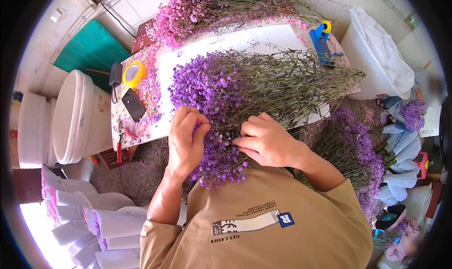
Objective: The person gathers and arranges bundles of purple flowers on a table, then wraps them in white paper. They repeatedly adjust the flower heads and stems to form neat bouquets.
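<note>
A large bundle of small purple dried flowers (207, 80) lies on the white board, blooms to the left and green-brown stems (296, 80) to the right. Other purple sprigs (219, 151) hang over the near edge, between my hands and against my shirt. My left hand (186, 139) is closed at the left side of these sprigs, thumb against curled fingers; whatever it pinches is hidden. My right hand (268, 139) is closed as well, its fingertips pinching a thin sprig at the right side of the blooms.
On the table are yellow tape (134, 74), a black phone (133, 104), red-handled cutters (125, 136) and a blue tape dispenser (321, 43). Pink flowers (176, 21) lie at the back. White buckets (77, 118), wrapped bundles (113, 224) and more purple flowers (358, 151) surround me. Another person (426, 90) is far right.
</note>
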`<control>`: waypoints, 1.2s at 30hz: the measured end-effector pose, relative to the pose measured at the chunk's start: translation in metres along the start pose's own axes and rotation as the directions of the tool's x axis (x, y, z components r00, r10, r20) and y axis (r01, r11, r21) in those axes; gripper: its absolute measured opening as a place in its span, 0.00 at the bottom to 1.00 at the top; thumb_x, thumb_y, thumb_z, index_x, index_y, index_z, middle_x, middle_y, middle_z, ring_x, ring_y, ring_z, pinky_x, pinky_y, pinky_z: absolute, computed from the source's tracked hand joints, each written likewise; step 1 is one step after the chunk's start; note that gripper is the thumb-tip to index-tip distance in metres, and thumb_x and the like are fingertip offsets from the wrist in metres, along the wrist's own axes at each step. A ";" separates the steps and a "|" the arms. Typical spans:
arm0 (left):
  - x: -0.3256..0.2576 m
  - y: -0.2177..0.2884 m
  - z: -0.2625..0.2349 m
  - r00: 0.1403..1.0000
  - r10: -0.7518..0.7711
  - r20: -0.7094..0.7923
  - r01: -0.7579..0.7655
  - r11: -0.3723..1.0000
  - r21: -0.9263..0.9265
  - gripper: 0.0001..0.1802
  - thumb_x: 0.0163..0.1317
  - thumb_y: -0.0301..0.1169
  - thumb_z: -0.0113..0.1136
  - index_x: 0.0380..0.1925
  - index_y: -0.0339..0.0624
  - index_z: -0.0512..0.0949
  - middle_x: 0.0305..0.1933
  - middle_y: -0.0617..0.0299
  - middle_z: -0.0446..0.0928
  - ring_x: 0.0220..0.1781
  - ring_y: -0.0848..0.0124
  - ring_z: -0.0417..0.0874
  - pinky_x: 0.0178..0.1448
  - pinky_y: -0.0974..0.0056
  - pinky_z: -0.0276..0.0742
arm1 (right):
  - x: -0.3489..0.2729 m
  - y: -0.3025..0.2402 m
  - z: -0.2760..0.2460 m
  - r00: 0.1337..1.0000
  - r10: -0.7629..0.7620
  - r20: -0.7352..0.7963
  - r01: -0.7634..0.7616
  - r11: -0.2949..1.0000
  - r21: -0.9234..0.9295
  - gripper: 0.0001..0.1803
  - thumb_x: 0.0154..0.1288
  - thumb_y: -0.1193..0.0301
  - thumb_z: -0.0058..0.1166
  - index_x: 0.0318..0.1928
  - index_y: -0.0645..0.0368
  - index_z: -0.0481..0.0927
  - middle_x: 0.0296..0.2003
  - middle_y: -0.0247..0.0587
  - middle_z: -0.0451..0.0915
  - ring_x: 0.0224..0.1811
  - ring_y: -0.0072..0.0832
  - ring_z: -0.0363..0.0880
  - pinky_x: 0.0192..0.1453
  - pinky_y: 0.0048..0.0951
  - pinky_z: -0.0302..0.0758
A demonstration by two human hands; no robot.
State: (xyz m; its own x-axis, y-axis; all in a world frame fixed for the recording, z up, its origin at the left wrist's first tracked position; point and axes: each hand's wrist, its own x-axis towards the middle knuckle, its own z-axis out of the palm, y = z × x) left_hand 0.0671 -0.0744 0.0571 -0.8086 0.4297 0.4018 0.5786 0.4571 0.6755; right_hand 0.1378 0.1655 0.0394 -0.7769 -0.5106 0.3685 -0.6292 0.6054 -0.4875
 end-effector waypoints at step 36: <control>-0.015 0.027 -0.018 0.924 -0.288 0.252 0.293 0.956 0.020 0.23 0.61 0.31 0.75 0.55 0.36 0.83 0.32 0.53 0.86 0.31 0.60 0.87 0.41 0.58 0.83 | 0.037 0.028 0.013 0.842 0.483 -0.241 -0.316 0.802 0.507 0.08 0.72 0.72 0.65 0.42 0.65 0.84 0.30 0.41 0.84 0.29 0.21 0.80 0.35 0.27 0.77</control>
State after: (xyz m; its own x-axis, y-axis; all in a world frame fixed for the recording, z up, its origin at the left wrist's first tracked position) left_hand 0.0931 -0.0830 0.0804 -0.8869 0.4614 0.0205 0.3183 0.5786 0.7509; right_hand 0.0915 0.1552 0.0290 -0.9642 0.0098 0.2648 -0.2462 0.3367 -0.9089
